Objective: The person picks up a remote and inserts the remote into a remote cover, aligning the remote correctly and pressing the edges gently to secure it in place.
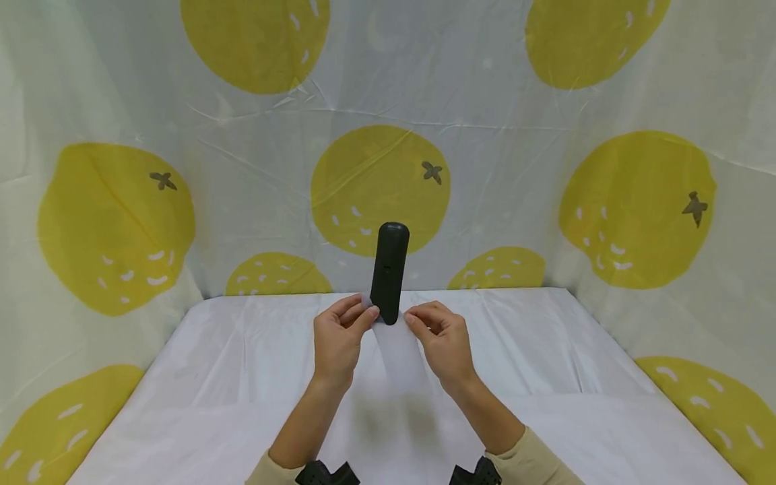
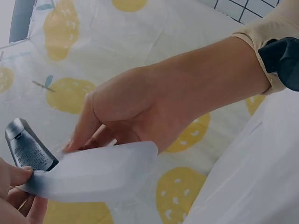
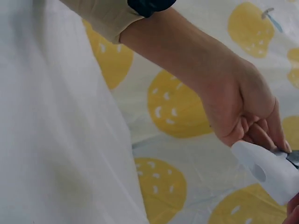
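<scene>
A black remote control (image 1: 390,269) stands tilted in front of me, its lower end at the mouth of a translucent white sleeve (image 1: 401,360). The sleeve hangs below it towards me. With thumb and fingers, my left hand (image 1: 339,340) pinches the sleeve's edge on the left, its thumb beside the remote. On the other side, my right hand (image 1: 445,343) pinches the sleeve's right edge. Small print shows on the remote (image 2: 32,150) in the left wrist view. A round mark or hole (image 3: 258,172) shows in the sleeve's end in the right wrist view.
A white cloth (image 1: 254,364) covers the table under my hands. Hanging sheets (image 1: 485,168) printed with yellow fruit enclose the back and both sides. A dark grid pattern (image 2: 243,9) shows in a corner of the left wrist view.
</scene>
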A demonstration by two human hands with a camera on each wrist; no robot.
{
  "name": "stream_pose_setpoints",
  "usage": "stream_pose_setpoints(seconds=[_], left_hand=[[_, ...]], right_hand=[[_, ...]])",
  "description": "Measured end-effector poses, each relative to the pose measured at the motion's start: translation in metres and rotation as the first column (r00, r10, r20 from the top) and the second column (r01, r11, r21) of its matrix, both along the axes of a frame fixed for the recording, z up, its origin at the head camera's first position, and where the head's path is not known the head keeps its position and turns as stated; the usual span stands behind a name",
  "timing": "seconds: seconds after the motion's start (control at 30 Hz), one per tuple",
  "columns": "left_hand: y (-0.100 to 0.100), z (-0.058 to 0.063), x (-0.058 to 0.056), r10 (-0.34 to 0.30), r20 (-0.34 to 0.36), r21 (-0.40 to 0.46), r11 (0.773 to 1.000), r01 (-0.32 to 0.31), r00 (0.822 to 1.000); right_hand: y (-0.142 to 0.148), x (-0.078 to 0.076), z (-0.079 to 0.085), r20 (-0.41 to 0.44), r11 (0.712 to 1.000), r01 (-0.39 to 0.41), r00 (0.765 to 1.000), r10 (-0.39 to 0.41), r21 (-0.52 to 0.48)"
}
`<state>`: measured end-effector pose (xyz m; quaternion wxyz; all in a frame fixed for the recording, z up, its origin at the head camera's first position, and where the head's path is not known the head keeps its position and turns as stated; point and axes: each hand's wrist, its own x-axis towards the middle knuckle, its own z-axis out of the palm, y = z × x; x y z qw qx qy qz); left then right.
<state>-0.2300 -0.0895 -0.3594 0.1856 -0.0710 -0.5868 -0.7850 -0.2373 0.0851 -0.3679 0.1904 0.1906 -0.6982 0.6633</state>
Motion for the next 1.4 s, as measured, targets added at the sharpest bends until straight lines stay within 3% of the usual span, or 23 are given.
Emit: stream_pose_setpoints(seconds=[0.2,0.4,0.63,0.7,0.9,1.1,1.23,1.4], left_hand=[[0.001,0.004,0.000,-0.002,0.068,0.076,0.997,-0.004,0.998],[0.002,-0.001,0.000,-0.001,0.006,0.014,1.000,0.001,1.000],[0.001,-0.005,-0.001,0.002,-0.051,-0.089,0.996,-0.007,0.999],[-0.002,-0.004,-0.001,-0.014,-0.049,-0.107,0.994,0.008,0.999],[-0.011,-0.003,-0.003,-0.113,0.013,-0.101,0.988,0.114,0.994],[-0.013,0.000,-0.003,-0.260,0.021,-0.083,0.962,0.261,0.965],[-0.015,0.000,-0.003,-0.282,0.014,-0.063,0.957,0.282,0.959],[-0.016,-0.002,-0.004,-0.279,0.044,-0.052,0.958,0.281,0.959]], right_hand=[[0.002,0.004,0.001,0.065,0.996,-0.031,0.998,0.026,0.086],[0.006,0.006,0.002,0.079,0.989,-0.014,0.997,0.002,0.145],[0.008,0.003,0.007,0.252,0.999,-0.039,0.967,0.048,-0.038],[0.007,0.003,0.007,0.261,0.998,-0.045,0.964,0.057,-0.052],[0.007,0.003,0.003,0.109,0.996,-0.060,0.993,0.052,0.073],[0.008,-0.002,0.006,-0.019,0.993,-0.104,0.995,0.103,-0.053],[0.009,-0.006,0.007,-0.044,0.989,-0.131,0.991,0.128,-0.074],[0.012,-0.005,0.007,-0.068,0.993,-0.112,0.991,0.113,0.022]])
